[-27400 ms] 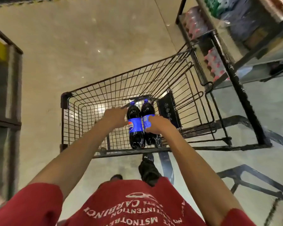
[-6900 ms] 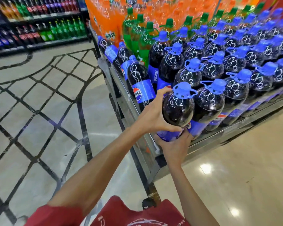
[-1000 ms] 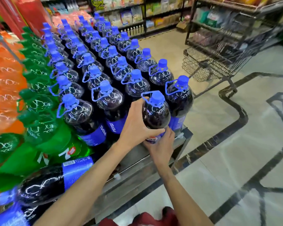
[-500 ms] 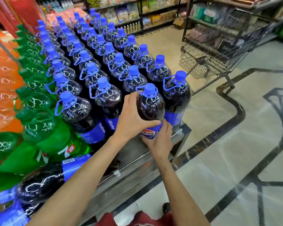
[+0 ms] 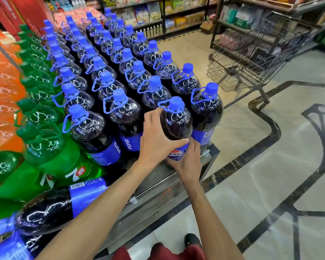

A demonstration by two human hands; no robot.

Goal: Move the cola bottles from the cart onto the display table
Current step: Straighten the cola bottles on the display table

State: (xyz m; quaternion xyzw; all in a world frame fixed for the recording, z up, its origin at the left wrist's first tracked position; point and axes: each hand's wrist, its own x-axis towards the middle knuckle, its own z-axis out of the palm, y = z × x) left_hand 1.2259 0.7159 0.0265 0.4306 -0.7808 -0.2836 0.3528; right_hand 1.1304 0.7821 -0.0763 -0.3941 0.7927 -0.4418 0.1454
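We hold 1 cola bottle (image 5: 177,126) with both hands at the near right corner of the display table (image 5: 158,196). Our left hand (image 5: 155,139) wraps round the bottle's dark side, with the thumb across the front. Our right hand (image 5: 189,161) grips the blue label low down, with its fingers curled round it. The bottle stands upright with its blue cap on. Our hands hide its bottom, so we cannot tell if it sits on the table or hangs just above it.

A corner bottle (image 5: 206,113) stands at the table's right edge, just beside the one we hold. Rows of cola bottles (image 5: 120,76) fill the table all the way to its far end. Green bottles (image 5: 36,117) stand on the table's left part, and orange bottles (image 5: 2,94) are at its far left. 1 lying bottle (image 5: 51,209) rests on its side at the table's near left. The cart (image 5: 238,72) stands on the floor past the table's right side, well apart from it.
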